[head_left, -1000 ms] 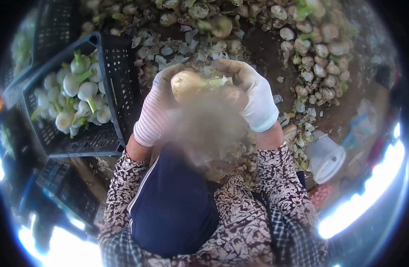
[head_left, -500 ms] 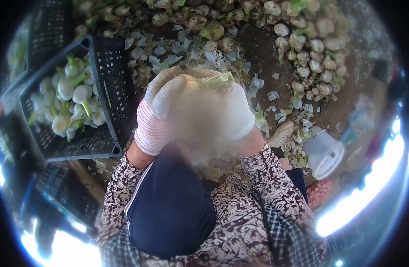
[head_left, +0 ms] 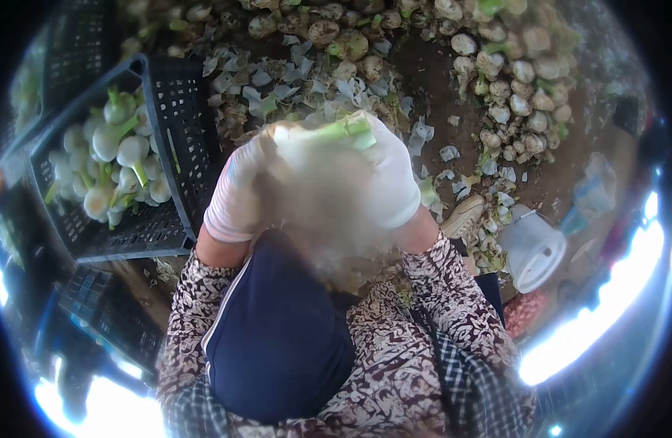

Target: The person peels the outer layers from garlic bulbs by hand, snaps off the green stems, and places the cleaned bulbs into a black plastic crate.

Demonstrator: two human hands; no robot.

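Compared with a second earlier, the bulb (head_left: 296,140) between the gloved hands has gone from yellowish-brown to mostly pale, with a bright green stem (head_left: 347,132) pointing right. It is just above the centre of the frame. The left hand (head_left: 237,186) now sits slightly lower and further left.

At upper left, a black crate (head_left: 179,102) contains clean white bulbs (head_left: 131,151). Papery peelings (head_left: 285,80) cover the ground at upper centre, and a heap of dirty bulbs (head_left: 522,95) fills the upper right. A white bucket (head_left: 532,248) lies tilted at right. A dark blue knee (head_left: 277,343) rises at lower centre, and a hazy smear blurs the middle, hiding most fingers.

Both forearms reach up from below. The left hand curls around the bulb; the right hand (head_left: 393,175) is against the stem, its finger spread impossible to tell.
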